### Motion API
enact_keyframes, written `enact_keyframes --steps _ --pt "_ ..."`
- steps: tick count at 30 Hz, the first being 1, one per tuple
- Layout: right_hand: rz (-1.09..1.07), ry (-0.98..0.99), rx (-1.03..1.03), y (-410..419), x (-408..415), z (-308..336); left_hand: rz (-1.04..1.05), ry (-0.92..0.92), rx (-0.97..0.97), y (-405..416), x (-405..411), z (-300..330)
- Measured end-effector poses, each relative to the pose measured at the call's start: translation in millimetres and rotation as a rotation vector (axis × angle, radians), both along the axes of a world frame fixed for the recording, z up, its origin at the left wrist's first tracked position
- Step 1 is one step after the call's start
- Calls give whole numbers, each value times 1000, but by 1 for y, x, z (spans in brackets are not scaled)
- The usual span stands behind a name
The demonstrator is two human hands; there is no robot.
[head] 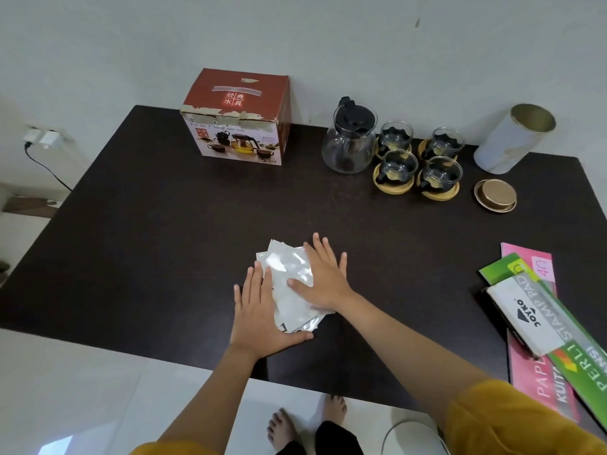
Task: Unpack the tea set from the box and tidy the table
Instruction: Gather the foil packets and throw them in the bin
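Tea set: glass teapot (349,142) and four cups (418,160) on coasters stand unpacked at the table's (164,231) far edge, right of the closed box (236,118).

Head view: left hand (259,311) and right hand (323,279) lie flat, fingers spread, gripping nothing, pressing the crumpled plastic wrapping (289,284) mid-table. Advice: press air out evenly, fold inward, keep one palm anchoring so the slick film doesn't spring back.

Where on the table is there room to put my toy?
The big bare patch is on the table, between the tea box and the left hand pressing the plastic bags. It is crowded by the teapot, cups and tin, and by the papers on the right.
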State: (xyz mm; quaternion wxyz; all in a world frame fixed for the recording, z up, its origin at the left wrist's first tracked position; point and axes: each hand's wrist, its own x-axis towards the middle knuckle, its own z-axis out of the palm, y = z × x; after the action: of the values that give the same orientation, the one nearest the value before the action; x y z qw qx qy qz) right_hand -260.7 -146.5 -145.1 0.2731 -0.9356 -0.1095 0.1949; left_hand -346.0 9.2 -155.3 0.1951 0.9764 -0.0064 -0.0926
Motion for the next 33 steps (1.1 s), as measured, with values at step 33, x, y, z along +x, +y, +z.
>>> enact_keyframes --steps 33 --pt "-270 167 254 0 -32 18 649 122 -683 -6 3 35"
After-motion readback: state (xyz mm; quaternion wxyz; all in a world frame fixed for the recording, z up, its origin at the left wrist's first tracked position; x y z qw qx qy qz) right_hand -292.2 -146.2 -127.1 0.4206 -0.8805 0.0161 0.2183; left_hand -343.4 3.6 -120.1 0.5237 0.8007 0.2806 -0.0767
